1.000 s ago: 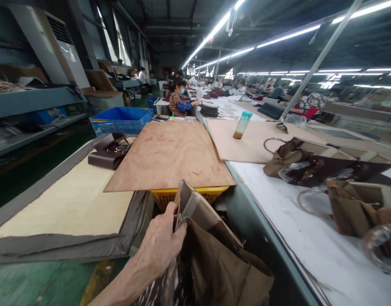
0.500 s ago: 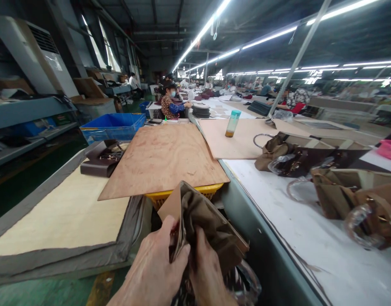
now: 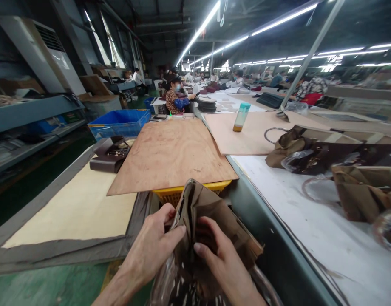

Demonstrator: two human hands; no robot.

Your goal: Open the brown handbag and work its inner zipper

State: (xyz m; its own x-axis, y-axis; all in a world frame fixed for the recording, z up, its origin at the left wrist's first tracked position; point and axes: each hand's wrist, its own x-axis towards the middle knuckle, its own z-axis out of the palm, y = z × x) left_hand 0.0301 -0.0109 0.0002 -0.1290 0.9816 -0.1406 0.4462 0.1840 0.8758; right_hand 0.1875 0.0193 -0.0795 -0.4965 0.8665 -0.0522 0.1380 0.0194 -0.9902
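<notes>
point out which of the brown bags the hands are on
The brown bag at bottom centre: the left hand grips its edge, the right hand touches its folds. The other bags sit on the white-topped table at right.

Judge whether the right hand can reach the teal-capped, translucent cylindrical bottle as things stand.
Probably not: the right hand is busy at the brown fabric bag, and the bottle stands well beyond it.
</notes>
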